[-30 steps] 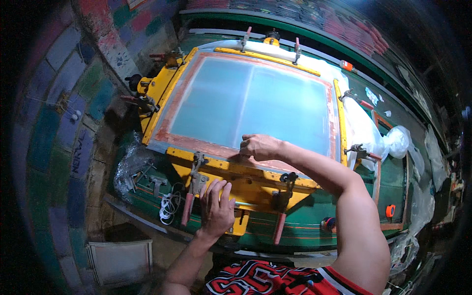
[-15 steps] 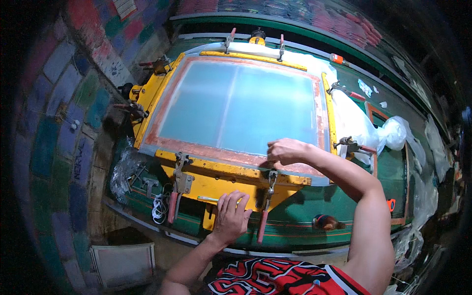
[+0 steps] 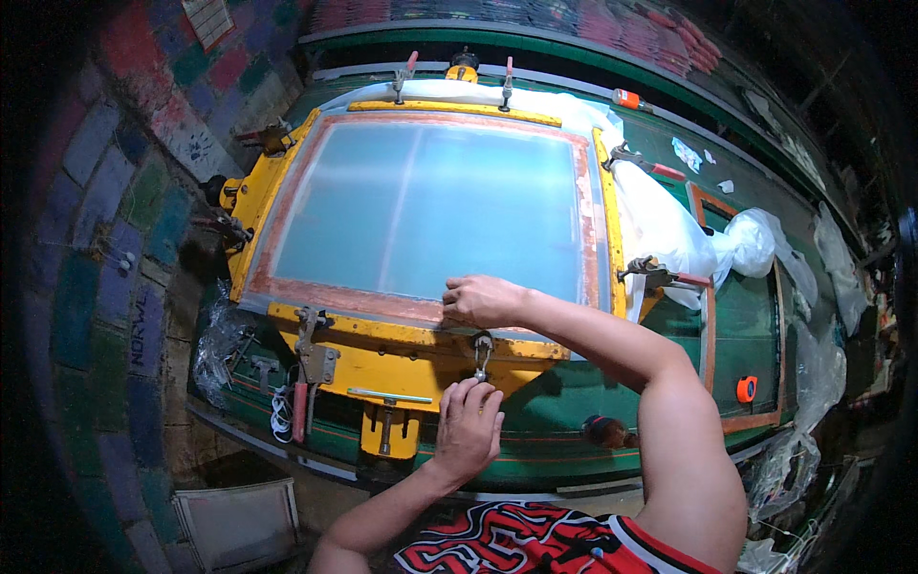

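Clamp work holds both hands at the near edge of a big screen-printing frame (image 3: 430,215), whose pale blue-green mesh is bordered in reddish tape and sits inside a yellow metal carrier (image 3: 421,349) on the green desk (image 3: 564,402). The small metal toggle clamp (image 3: 481,352) stands upright on the yellow near rail, a little right of the rail's middle, just between the two hands. The left hand (image 3: 469,426) reaches up from below with fingers loosely curled, its fingertips gathered at the clamp's lower end as if pinching the handle; whether they actually close on it I cannot tell from here. The right hand (image 3: 483,299) lies knuckles-up on the taped border just above the clamp, fingers curled under and pressing down, which looks like a way of keeping the frame flat and steady against the rail while the clamp is handled. Another clamp with a red grip (image 3: 304,383) hangs off the same rail further left, and similar red-handled clamps (image 3: 660,275) bite the right side, so the frame seems pinned on several edges. White plastic sheeting (image 3: 669,225) is bunched along the right, probably to shield the desk, and an orange tape measure (image 3: 747,388) lies well apart near the right corner. Painted brick wall (image 3: 115,239) rises at the left.
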{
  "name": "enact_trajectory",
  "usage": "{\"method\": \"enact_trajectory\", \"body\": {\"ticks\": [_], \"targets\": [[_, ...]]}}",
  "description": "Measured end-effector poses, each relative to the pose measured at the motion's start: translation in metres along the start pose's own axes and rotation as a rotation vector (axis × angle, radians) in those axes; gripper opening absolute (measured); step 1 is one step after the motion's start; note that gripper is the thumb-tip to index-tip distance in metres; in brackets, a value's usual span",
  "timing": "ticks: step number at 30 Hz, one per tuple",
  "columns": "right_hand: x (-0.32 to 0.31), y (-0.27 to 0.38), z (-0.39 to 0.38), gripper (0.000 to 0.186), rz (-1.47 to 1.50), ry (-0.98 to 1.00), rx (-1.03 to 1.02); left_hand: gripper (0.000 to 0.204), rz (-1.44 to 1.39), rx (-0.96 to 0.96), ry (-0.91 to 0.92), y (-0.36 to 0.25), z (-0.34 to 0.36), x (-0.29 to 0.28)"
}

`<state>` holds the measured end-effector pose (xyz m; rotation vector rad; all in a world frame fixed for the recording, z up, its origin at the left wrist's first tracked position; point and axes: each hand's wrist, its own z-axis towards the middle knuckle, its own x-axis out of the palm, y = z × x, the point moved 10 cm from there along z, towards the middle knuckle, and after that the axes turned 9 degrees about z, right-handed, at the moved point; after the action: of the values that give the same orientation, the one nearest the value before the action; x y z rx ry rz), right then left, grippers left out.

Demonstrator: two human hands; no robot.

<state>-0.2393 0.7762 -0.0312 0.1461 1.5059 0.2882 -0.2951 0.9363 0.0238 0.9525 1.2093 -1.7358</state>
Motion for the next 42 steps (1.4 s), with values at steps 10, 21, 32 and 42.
{"method": "enact_trajectory", "body": {"ticks": [10, 21, 32, 42], "targets": [[-0.014, -0.002, -0.140, 0.014, 0.187, -0.025, 0.177, 0.039, 0.137, -0.045, -0.004, -0.007, -0.005, 0.018], [-0.027, -0.011, -0.187, 0.008, 0.124, 0.131, 0.312, 0.037, 0.151, -0.013, -0.043, -0.010, -0.005, 0.018], [-0.014, 0.005, -0.097, 0.016, 0.073, -0.073, 0.066, 0.040, 0.184, -0.012, -0.091, -0.009, -0.007, 0.018], [-0.016, -0.006, -0.220, 0.014, 0.184, -0.075, 0.237, 0.032, 0.221, -0.031, -0.057, -0.010, -0.003, 0.018]]}}
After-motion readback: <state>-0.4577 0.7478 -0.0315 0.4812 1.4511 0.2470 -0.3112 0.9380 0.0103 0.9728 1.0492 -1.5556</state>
